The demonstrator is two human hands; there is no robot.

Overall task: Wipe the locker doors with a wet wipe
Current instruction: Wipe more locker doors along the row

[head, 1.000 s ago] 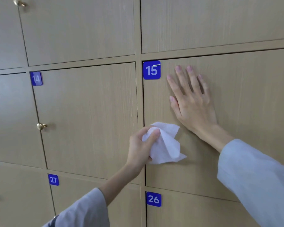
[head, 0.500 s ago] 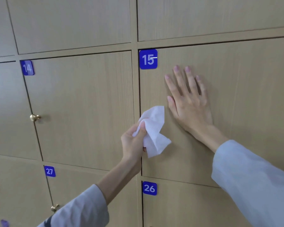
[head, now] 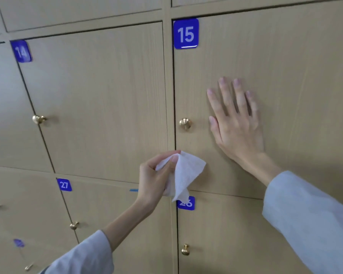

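Observation:
A wall of light wooden locker doors fills the view. My right hand [head: 237, 123] lies flat with straight fingers on door 15 [head: 285, 76], just right of its brass knob [head: 185, 124]. My left hand [head: 155, 178] grips a crumpled white wet wipe [head: 186, 175] at the lower left corner of door 15, where it meets the frame. The wipe's hanging tip covers part of the blue number plate 26 [head: 187, 204].
Door 14 [head: 99, 99] with its brass knob [head: 38, 119] is to the left. Doors 27 [head: 107, 210] and 26 [head: 226, 234] lie below, each with a brass knob. Blue number plates mark the upper left corner of each door.
My left hand has carried the wipe down from beside the knob to the lower left corner of door 15, uncovering the knob. My right hand has stayed pressed on the door.

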